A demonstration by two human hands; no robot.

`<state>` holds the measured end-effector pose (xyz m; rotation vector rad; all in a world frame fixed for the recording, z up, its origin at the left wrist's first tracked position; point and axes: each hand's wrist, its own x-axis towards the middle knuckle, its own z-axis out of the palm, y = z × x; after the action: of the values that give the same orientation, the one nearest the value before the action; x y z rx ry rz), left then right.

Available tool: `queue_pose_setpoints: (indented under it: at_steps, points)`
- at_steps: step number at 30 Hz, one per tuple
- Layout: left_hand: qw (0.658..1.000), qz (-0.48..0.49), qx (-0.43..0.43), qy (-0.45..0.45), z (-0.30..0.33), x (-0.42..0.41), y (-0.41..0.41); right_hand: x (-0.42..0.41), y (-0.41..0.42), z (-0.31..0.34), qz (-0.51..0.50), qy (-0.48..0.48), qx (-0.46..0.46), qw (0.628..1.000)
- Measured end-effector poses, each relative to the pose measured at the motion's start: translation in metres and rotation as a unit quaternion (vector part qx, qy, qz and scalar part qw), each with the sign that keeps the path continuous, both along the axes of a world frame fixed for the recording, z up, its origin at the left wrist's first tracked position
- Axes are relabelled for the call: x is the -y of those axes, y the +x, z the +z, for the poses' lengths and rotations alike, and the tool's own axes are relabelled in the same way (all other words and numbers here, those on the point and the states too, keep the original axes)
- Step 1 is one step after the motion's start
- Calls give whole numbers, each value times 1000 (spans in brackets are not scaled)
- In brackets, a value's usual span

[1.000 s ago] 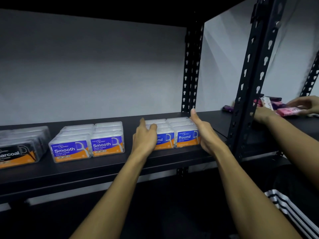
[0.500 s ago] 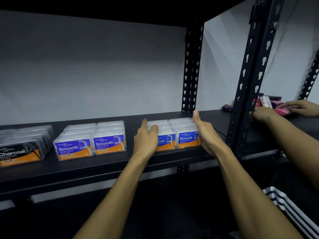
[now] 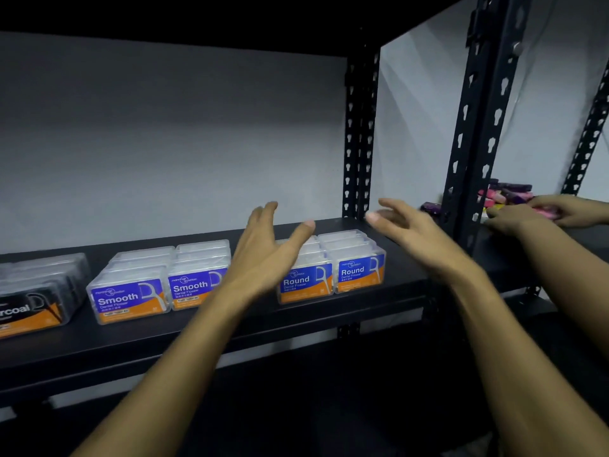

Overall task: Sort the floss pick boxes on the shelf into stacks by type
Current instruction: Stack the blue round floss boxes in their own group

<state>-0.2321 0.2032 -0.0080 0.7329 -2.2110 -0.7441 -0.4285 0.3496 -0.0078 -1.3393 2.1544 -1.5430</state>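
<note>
I see both hands spread and holding nothing, left hand (image 3: 263,255) and right hand (image 3: 417,239) seemingly hovering over the Round boxes (image 3: 331,270) near the shelf's (image 3: 211,328) front edge.

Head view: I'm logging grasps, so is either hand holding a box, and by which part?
Nothing is held. The left hand and right hand hover open above the clear plastic Round floss boxes.

Both forearms are bare from the near edge up to the wrists, with no sleeve in view. The left hand (image 3: 263,252) and right hand (image 3: 418,239) wear no glove, ring, watch or band.
</note>
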Motion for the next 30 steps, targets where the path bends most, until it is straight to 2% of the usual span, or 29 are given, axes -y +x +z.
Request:
queue_pose_setpoints:
  at_steps: [3,5,7,10,14,22,30]
  points:
    - [984,-79,146,-70,33,10,2,-2,8,31,51,148,-143,977]
    - [957,-117,247,-97,39,18,-4,11,12,42,77,252,-183,947]
    - [937,-126,297,-134,31,23,-13,29,12,44,84,326,-214,917]
    - [930,-125,314,-143,13,31,-24,49,7,41,84,388,-232,888]
    - [933,-124,306,-143,-5,37,-31,54,0,35,111,393,-186,894]
    - [935,-118,286,-172,-12,41,-34,54,0,34,102,385,-213,892]
    - [938,-115,278,-173,-11,40,-36,46,-9,21,125,322,-146,927]
